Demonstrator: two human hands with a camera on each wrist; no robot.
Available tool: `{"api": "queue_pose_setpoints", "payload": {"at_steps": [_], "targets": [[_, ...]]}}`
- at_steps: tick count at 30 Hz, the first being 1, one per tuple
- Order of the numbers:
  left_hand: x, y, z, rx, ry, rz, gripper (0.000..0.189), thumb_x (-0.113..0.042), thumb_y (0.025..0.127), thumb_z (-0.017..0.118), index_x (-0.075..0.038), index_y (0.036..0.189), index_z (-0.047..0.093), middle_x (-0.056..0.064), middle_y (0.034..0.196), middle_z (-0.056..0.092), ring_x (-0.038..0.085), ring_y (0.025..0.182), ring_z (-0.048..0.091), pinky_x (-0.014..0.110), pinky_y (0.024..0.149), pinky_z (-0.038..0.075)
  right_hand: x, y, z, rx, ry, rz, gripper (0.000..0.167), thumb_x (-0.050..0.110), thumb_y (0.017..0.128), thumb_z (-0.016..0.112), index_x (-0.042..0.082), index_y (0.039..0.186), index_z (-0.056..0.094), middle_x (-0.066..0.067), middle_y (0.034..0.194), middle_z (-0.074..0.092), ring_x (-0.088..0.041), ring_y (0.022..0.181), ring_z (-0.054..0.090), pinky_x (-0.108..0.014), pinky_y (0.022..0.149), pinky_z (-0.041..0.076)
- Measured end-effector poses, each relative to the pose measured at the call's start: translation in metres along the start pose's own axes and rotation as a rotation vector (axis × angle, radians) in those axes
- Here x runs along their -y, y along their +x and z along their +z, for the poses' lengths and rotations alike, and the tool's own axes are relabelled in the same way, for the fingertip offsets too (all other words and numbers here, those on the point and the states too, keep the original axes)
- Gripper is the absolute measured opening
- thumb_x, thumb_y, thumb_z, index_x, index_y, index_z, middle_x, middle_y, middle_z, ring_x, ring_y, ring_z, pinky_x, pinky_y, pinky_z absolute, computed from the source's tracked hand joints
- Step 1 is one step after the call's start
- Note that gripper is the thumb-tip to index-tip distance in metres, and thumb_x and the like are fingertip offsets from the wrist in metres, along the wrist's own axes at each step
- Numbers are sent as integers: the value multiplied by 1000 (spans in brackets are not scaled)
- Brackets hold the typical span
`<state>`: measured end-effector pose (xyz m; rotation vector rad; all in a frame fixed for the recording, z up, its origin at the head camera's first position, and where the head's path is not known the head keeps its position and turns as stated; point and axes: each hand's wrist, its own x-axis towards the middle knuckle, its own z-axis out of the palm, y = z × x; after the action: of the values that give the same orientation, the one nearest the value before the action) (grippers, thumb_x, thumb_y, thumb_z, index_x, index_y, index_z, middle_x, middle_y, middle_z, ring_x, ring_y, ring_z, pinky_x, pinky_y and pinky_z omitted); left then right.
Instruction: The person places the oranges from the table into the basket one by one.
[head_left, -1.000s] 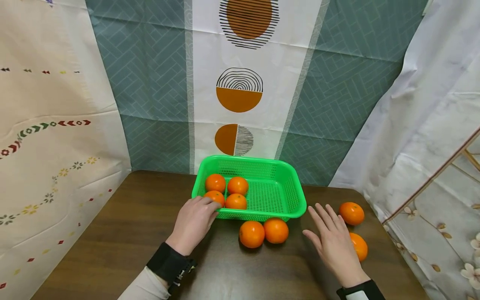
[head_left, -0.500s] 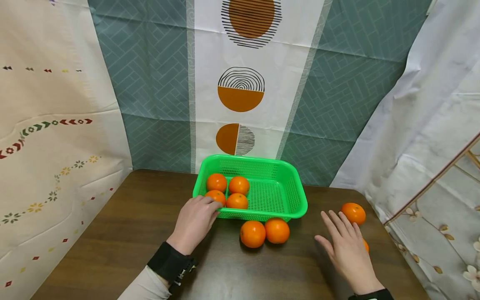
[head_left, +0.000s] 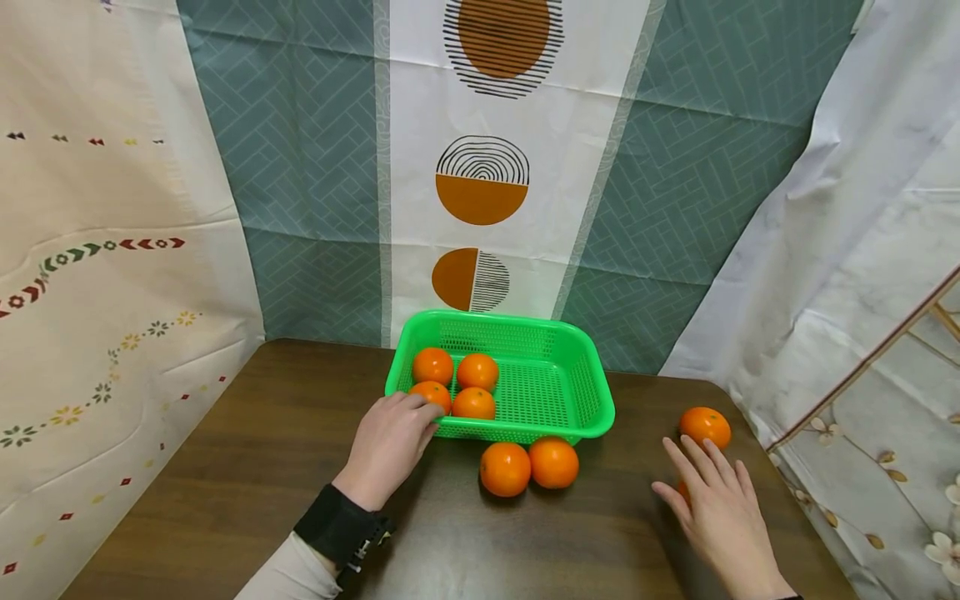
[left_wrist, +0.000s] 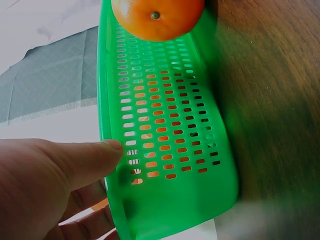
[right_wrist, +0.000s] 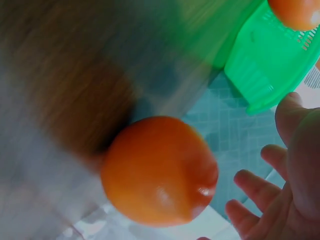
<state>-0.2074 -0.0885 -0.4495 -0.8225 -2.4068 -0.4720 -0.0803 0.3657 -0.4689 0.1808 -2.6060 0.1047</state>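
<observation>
My left hand (head_left: 393, 446) grips the near-left rim of a green plastic basket (head_left: 536, 392). In the left wrist view the thumb (left_wrist: 95, 157) lies on the rim's outer side, with the other fingers behind it inside the basket. Several oranges (head_left: 477, 372) sit in the basket's left half. My right hand (head_left: 723, 512), fingers spread, hovers over an orange (head_left: 683, 492) that it mostly hides. Just beyond the fingertips lies another orange (head_left: 705, 427). The right wrist view shows one orange (right_wrist: 160, 172) close to the palm, apart from the fingers.
Two oranges, one on the left (head_left: 505, 469) and one on the right (head_left: 554, 462), lie side by side before the basket on the brown wooden table (head_left: 262, 467). A patterned cloth (head_left: 315, 208) hangs behind the table, with more cloth at both sides.
My right hand has moved rightward and toward me, from beside the right-hand oranges to over the nearer one, which it now mostly covers. The left hand and the basket have stayed put.
</observation>
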Motion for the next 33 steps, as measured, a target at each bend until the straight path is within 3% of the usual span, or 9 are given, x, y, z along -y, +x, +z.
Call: {"api": "queue_pose_setpoints", "payload": {"at_steps": [6,12,18,22,27,33], "targets": [[1,-1,2,3,0,-9,21,-14,89,95,-15,106,83,0,98,75,25,88,66,40,79,56,-9,-8,-1,13,-6,28,72,38,100,82,15,162,54,-25,156,57,-55,145,45,-79,122,22],[1,-2,1,14,-2,-15,20,-15,90,94,-15,106,83,0,98,75,25,88,66,40,78,56,-17,-15,0,-8,-10,28,77,35,95,87,11,161,54,-28,152,59,-56,141,47,-84,109,34],[1,-2,2,8,1,-17,20,-14,90,94,-15,106,83,-1,98,75,24,88,66,39,78,55,-22,-18,-1,-22,-18,13,75,35,95,87,7,157,57,-30,149,59,-57,134,52,-75,101,46],[0,-2,2,4,7,-15,20,-14,90,94,-15,106,83,0,98,75,24,88,66,39,78,56,-22,-21,-2,17,-17,58,74,35,95,88,8,157,58,-28,150,57,-53,131,55,-76,86,53],[0,-2,2,0,9,-12,21,-14,89,95,-15,106,83,0,98,75,25,89,66,40,79,56,-23,-23,-2,72,-15,115,69,35,96,88,9,153,60,-27,149,56,-54,128,56,-78,78,53],[-1,-1,1,1,12,-16,21,-15,90,95,-15,107,83,0,99,75,25,90,66,40,80,57,-26,-25,0,67,-6,120,66,32,93,90,9,149,64,-27,147,58,-55,125,57,-78,78,53]]}}
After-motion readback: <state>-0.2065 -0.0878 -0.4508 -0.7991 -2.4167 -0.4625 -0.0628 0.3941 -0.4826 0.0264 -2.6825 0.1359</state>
